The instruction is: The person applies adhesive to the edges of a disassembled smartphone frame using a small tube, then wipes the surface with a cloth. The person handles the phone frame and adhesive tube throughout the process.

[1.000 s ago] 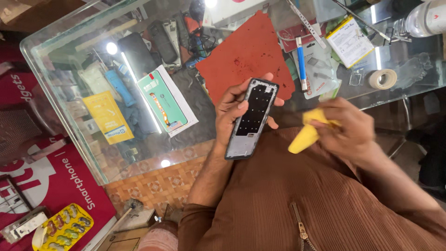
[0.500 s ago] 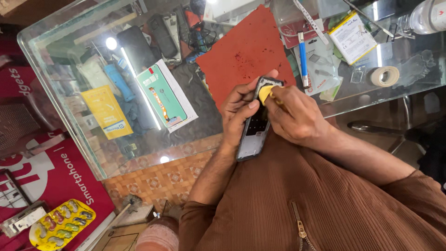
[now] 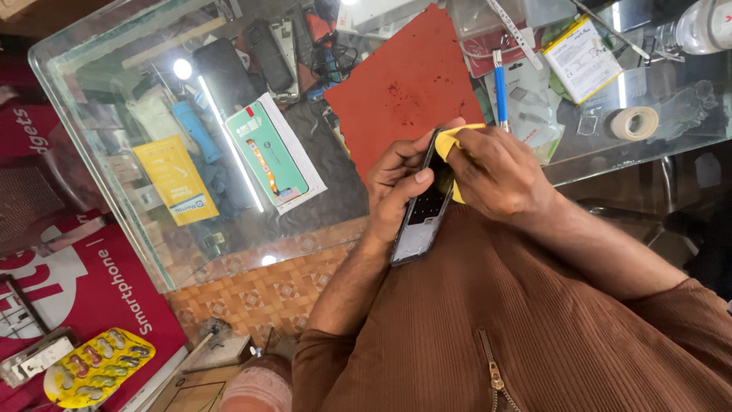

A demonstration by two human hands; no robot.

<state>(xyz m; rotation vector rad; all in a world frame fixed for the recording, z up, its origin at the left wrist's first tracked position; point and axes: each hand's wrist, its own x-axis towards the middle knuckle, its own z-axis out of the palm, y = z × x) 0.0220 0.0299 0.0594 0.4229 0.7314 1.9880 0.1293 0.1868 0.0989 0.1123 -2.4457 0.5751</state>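
Two hands at work over the near edge of a glass counter. Left hand wrapped around one opened phone, fingers curled along its left side, thumb lying across its face; phone held tilted in the air, upper end over the counter's near edge, lower end toward the brown shirt. Right hand closed on one yellow cloth, pinching it and pressing it onto the phone's upper part.

On the counter: one red mat in the middle, reaching almost to the near edge, just beyond the phone. One blue-handled tool just right of the mat. One roll of tape near the right end, close to the near edge. One white-and-yellow leaflet toward the far right corner. One clear bottle at the far right corner, partly cut off.

Under the glass, left of the mat: one green-and-white box and one yellow packet.

Off the counter, low at the left: one yellow blister pack with eight or so pills, count unclear.
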